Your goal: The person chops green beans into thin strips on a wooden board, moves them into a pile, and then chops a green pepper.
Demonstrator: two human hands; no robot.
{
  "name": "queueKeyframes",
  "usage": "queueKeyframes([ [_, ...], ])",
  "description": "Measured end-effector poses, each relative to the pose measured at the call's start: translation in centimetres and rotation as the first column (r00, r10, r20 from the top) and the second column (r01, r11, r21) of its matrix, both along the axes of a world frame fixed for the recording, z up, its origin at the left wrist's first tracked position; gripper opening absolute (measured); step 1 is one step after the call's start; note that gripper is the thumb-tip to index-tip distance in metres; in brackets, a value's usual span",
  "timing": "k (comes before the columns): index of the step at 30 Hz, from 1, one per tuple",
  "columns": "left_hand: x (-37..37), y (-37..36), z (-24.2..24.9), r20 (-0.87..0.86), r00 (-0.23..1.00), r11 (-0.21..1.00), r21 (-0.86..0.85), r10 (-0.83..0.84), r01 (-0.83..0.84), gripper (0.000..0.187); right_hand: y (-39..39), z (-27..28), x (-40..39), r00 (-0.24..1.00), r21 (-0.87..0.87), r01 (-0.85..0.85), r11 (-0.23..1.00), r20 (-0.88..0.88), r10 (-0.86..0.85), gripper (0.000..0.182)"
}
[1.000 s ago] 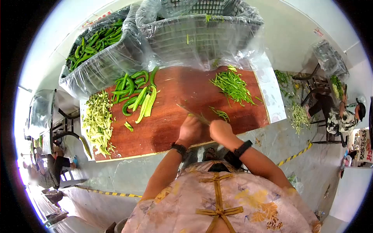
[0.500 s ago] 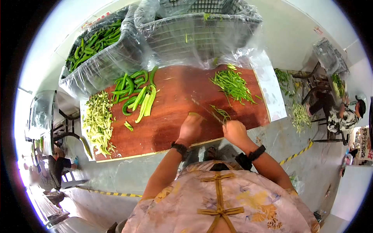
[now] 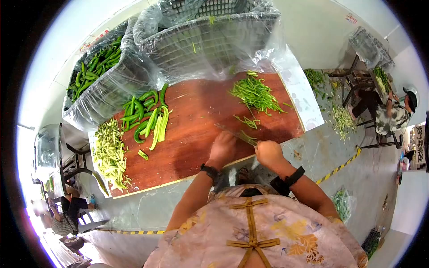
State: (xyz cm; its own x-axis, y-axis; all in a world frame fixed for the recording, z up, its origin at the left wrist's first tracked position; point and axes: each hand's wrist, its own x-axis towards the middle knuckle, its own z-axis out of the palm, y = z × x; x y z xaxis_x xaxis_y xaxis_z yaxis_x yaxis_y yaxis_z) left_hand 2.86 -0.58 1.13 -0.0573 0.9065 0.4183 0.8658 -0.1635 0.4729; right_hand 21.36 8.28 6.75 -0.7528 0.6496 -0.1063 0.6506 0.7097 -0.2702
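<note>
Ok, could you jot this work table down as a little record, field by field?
Right hand: closed around the handle of a knife
Left hand: beside the blade; whether it holds anything is unclear
Board: reddish brown
Left end: heap of pale green cut pieces
Next to that heap: whole green peppers and split pepper lengths
Right side: pile of thin green strips
Behind the board: plastic-lined crates, the left crate holding green peppers
</note>
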Motion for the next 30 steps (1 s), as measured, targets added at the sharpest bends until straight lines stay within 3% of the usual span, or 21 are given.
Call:
queueKeyframes([
  [1,0.0,-0.1,0.2,-0.084,0.996,0.999,-0.03,0.02,-0.023,0.033,-0.3,-0.2,0.1,0.999,-0.004,-0.036,0.999,0.027,0.036,0.019],
  [4,0.1,0.0,0.5,-0.091,0.995,0.998,0.056,0.046,-0.041,0.036,-0.4,-0.3,0.6,0.998,0.025,-0.059,0.998,0.006,0.059,0.019],
  [12,0.2,0.2,0.1,-0.021,0.998,0.998,0.025,0.055,-0.054,0.037,0.0,0.9,0.6,0.994,0.005,-0.105,0.994,-0.025,0.105,0.02],
  [24,0.0,0.2,-0.2,-0.021,0.999,0.999,0.023,0.046,-0.045,0.025,1.2,0.3,-2.6,0.991,-0.093,-0.068,0.993,0.111,0.079,0.021],
  [30,-0.1,0.3,0.2,0.049,0.999,0.999,0.03,0.015,-0.017,0.029,1.9,-1.7,-6.3,0.998,-0.064,-0.046,0.997,-0.042,0.043,0.026],
])
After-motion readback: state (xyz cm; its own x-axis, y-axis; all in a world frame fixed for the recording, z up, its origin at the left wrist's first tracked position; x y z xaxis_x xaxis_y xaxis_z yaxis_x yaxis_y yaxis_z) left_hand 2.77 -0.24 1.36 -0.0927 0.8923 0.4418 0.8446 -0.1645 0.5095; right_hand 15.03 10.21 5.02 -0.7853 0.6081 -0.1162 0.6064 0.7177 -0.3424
